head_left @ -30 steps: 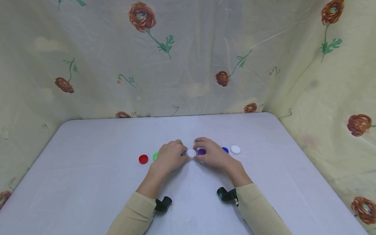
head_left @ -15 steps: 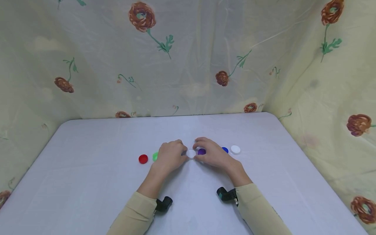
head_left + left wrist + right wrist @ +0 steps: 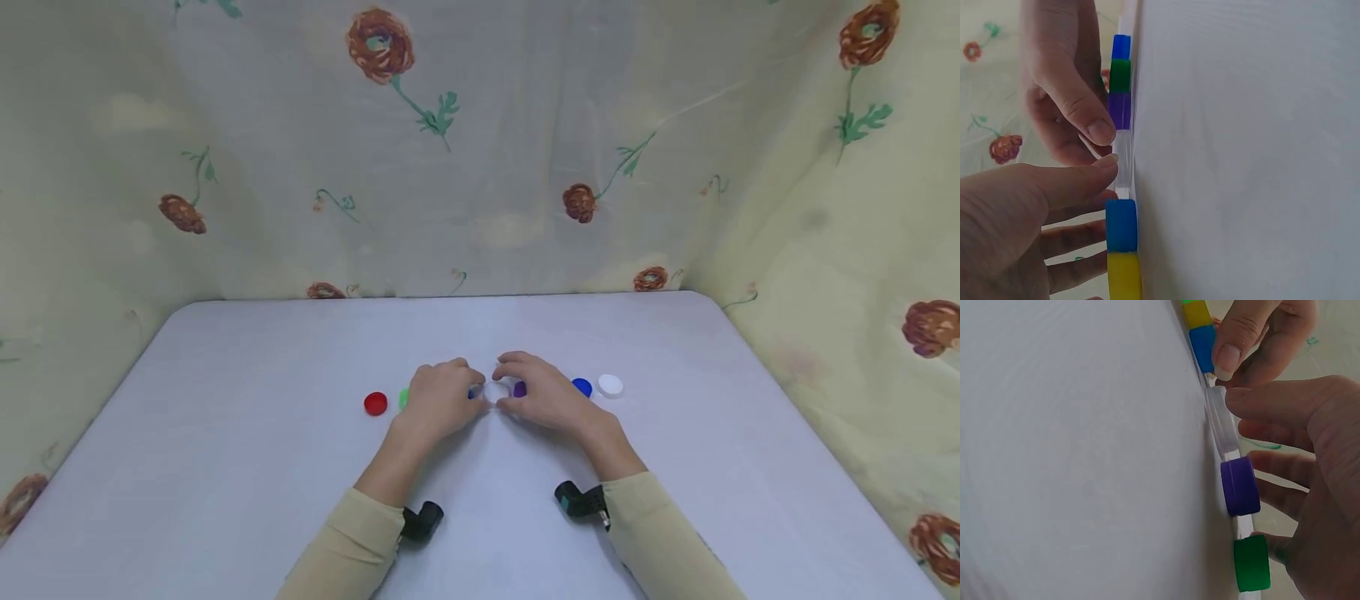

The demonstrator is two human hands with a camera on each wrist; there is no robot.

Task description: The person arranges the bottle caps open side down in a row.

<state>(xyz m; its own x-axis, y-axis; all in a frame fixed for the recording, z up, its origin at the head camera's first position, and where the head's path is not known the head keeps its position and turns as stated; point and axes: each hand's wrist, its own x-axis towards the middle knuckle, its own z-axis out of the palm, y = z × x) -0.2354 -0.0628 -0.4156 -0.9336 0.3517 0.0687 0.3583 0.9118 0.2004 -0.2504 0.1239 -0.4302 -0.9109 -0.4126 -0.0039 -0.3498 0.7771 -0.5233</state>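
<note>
Small round coloured discs lie in a row across the white table [image 3: 300,500]. In the middle is a clear round disc [image 3: 496,393], also seen edge-on in the left wrist view. My left hand [image 3: 438,402] holds its left side, thumb on the near edge and fingers beyond. Opposite it, my right hand [image 3: 547,393] holds the right side the same way, both thumb tips close together. A blue disc [image 3: 1121,225] and a yellow disc [image 3: 1124,275] lie by my left hand. By my right are a purple disc [image 3: 1240,486] and a dark green disc [image 3: 1252,562].
A red disc [image 3: 376,404] and a partly hidden light green disc [image 3: 403,398] end the row on the left. Another blue disc [image 3: 582,387] and a white disc [image 3: 610,386] end it on the right. A flowered curtain [image 3: 495,167] hangs behind the table.
The head view has shifted slightly, so the table and discs appear a little further right. Both hands stay at the clear disc, slightly left relative to the row; less of the purple disc shows.
</note>
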